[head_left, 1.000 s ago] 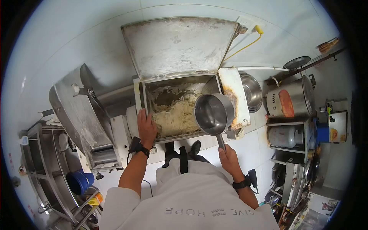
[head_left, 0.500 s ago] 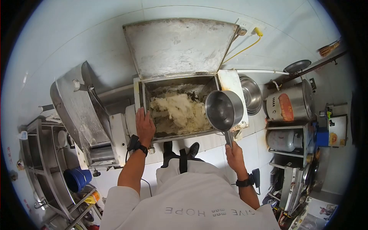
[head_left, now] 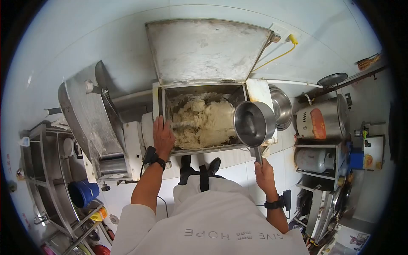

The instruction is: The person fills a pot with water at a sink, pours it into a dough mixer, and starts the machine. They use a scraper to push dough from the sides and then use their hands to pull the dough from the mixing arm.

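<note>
Pale, lumpy dough [head_left: 208,121] fills much of the metal trough of a dough mixer [head_left: 202,149], whose lid [head_left: 208,51] stands raised against the wall. My left hand [head_left: 163,137] lies on the mixer's left edge, fingers stretched forward and holding nothing. In my right hand [head_left: 265,173] is the handle of a steel saucepan [head_left: 254,123], wrapped by the fingers. The pan hangs over the trough's right end and hides that corner. Its inside looks shiny, with no food visible in it.
Left of the mixer stands a dough-rolling machine [head_left: 91,119] with a sloping metal chute. Stacked steel bowls [head_left: 281,106] sit to the right, near a large steel pot [head_left: 321,119] and a gas cylinder [head_left: 312,159]. A blue bucket [head_left: 83,193] is at lower left.
The dough has shifted and changed shape, showing a bar at its left side. The saucepan and my right hand sit slightly further right. My left hand stays on the edge.
</note>
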A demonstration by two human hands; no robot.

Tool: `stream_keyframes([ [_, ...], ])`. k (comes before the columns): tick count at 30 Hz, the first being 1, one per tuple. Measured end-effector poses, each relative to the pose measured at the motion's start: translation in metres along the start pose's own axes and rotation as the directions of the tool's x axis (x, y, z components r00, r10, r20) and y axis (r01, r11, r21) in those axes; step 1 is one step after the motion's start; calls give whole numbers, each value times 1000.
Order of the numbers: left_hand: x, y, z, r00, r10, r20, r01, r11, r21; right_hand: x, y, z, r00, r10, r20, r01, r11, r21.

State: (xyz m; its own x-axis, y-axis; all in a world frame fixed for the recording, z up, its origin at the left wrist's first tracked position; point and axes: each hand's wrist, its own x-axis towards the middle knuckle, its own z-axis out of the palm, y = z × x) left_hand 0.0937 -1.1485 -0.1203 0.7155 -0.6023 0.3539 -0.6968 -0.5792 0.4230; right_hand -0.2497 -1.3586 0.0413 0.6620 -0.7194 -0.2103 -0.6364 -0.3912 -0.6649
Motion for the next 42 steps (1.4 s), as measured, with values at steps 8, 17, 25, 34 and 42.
stream_keyframes([
  [8,1,1,0,1000,-4,3,4,1000,6,-1,-12,3,998,44,37,-43,999,-23],
  [17,1,-1,2,1000,5,9,-5,999,33,-5,-13,3,996,34,84,-32,999,-22],
  [25,1,0,2,1000,-21,14,21,1000,19,0,-5,-8,999,28,-19,-29,996,-80],
  [34,0,0,0,1000,-13,23,12,999,38,-1,-15,1,999,-27,41,34,983,-179],
  [42,-2,-3,3,998,-34,44,33,999,17,-14,-31,-2,999,26,30,-13,933,-361],
])
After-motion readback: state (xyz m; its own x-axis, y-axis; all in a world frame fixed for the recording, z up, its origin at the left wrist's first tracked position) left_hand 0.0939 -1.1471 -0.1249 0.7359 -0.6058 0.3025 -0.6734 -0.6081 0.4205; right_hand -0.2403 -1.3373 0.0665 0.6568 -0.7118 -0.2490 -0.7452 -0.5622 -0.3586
